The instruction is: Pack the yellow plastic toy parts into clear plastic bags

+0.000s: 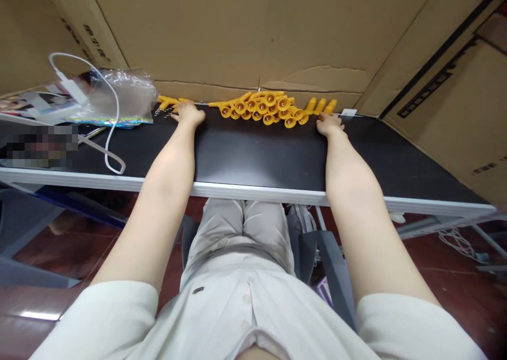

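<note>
My left hand [190,114] reaches to the back of the black table, its fingers bent down over a small group of yellow-handled corkscrews [165,102] with thin metal spirals. Part of that group is hidden under the fingers. My right hand [331,124] is curled at the near ends of several short yellow tubes [320,105], which lie side by side against the cardboard. Between the hands, a pile of yellow bell-shaped pieces [262,108] shows round open ends facing me; neither hand touches it.
Cardboard walls [253,32] stand behind and to the right of the black tabletop [257,154]. At the left lie a clear plastic bag [127,93], a white cable [118,111] and printed packets. A small white piece [348,112] lies beyond my right hand.
</note>
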A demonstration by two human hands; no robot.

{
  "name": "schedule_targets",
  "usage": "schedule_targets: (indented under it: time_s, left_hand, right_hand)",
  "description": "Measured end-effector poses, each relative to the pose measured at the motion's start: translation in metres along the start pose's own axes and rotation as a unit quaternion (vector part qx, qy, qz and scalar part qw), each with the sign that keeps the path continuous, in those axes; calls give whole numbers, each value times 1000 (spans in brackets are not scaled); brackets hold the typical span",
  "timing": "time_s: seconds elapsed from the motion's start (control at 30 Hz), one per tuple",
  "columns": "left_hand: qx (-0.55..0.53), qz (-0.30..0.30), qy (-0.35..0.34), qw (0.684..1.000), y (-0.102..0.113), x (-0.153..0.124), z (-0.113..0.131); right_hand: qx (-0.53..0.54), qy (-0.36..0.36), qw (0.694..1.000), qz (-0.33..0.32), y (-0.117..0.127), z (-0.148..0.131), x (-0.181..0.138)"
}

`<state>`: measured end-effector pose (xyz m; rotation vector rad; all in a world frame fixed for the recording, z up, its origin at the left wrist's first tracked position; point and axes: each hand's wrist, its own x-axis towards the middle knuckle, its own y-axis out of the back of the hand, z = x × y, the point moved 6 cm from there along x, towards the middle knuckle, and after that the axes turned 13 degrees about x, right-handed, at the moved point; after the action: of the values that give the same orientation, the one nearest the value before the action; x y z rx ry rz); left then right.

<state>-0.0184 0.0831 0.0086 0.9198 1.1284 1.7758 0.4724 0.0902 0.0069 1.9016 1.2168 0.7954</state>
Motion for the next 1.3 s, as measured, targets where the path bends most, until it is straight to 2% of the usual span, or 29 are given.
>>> schedule_targets:
  time_s: [0.13,0.23,0.4,0.77,0.87,0.93,1.03,1.1,1.3]
  left_hand:
    - [20,-26,59,998,-4,-3,-17]
    - [21,-23,66,997,-1,-8,-19]
    - [37,-18,42,998,2,-12,-13]
    - [20,15,-77,997,1,-4,19]
    - [21,31,-75,996,0,0,17]
    - [31,17,-64,997,-5,3,12]
    - [53,-42,-67,995,-16,3,8]
    - [67,-62,-76,993,-19,2,9]
    - [50,-30,-90,994,-22,13,11]
  right_hand:
    - [-8,-10,1000,-16,0,-2,-5]
    - [-17,-9,999,-27,-1,-1,-3]
    - [-18,-2,999,-29,-3,2,3]
    - [-29,-11,999,-28,-3,-4,-6]
    - [-31,-13,999,-30,-2,-6,-9]
    - [-34,-10,999,-33,-2,-7,-9]
    - [-33,-3,998,-49,-4,-7,-9]
    - [-30,-3,998,-56,-5,-6,-8]
    - [-32,-7,997,-71,-7,-5,-8]
